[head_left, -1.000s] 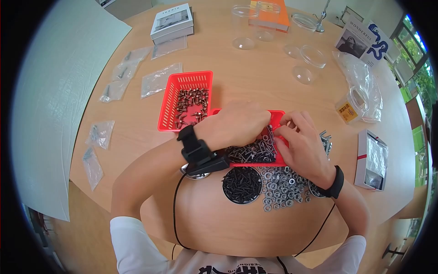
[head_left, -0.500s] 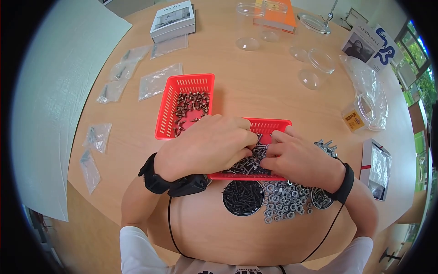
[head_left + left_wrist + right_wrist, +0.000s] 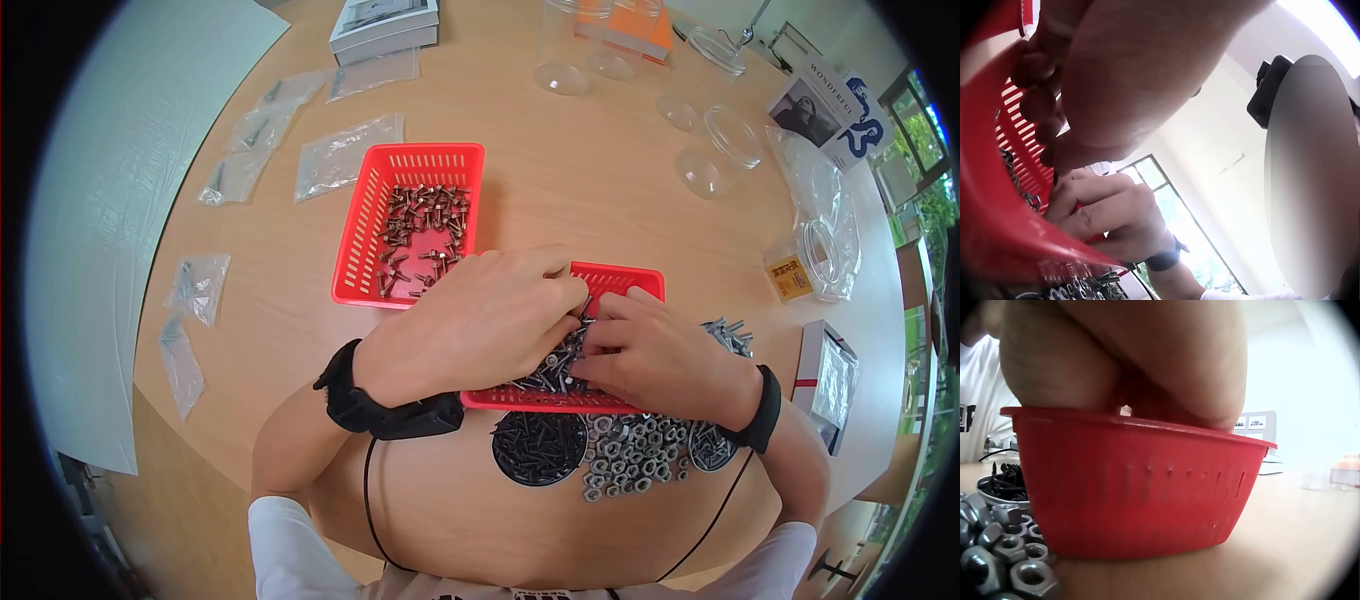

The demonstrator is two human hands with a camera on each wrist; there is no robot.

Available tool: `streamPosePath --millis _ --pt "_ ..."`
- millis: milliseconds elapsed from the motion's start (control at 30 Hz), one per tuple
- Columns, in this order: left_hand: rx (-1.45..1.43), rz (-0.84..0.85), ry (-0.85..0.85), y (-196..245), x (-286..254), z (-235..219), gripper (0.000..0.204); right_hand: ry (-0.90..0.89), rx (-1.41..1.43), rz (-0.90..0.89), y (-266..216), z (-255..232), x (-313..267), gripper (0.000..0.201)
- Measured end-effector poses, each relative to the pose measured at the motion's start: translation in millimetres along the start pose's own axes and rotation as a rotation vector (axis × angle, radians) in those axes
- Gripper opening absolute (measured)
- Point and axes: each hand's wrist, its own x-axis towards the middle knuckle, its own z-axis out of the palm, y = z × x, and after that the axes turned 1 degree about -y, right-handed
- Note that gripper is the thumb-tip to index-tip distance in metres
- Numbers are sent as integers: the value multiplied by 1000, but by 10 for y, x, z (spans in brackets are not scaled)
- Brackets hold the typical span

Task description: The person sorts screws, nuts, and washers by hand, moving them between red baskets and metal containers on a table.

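Observation:
The left hand (image 3: 475, 320) reaches over the near red basket (image 3: 617, 278), fingertips bent down among loose silver screws (image 3: 553, 374). Facing it, the right hand (image 3: 665, 358) has its fingers curled down into the same basket, close to the left fingertips. Whether either hand pinches a screw is hidden. In the left wrist view the right hand (image 3: 1110, 212) is at the basket's rim, just below the left hand (image 3: 1129, 69). In the right wrist view the right hand (image 3: 1141, 356) dips behind the red basket wall (image 3: 1135, 487).
Another red basket (image 3: 356, 235) with brown screws stands behind on the left. Nearer the body are a dish of black screws (image 3: 539, 447), loose nuts (image 3: 630, 460) and a small screw dish (image 3: 711, 447). Plastic bags (image 3: 350, 155), clear jars (image 3: 562, 50) and a white box (image 3: 826, 385) lie farther out.
The left hand drew back from the basket's far side toward its middle. The right fingers have moved deeper among the screws. The near basket sits lower and slightly right in the head view.

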Motion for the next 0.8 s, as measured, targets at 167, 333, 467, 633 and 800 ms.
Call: streamPosePath --millis 167,333,467,633,800 --pt "6 -11 -11 -1 4 -22 12 -27 -33 -30 18 -6 27 9" --pt "1 -6 0 3 -5 -72 11 -14 -11 -6 11 -7 39 8" --pt "5 11 26 8 -20 -106 11 -61 16 23 14 -17 48 15" --pt "13 2 36 17 -30 -148 11 -46 61 11 36 -30 43 19" --pt "22 -3 23 33 -29 -152 11 0 20 19 19 16 73 10"
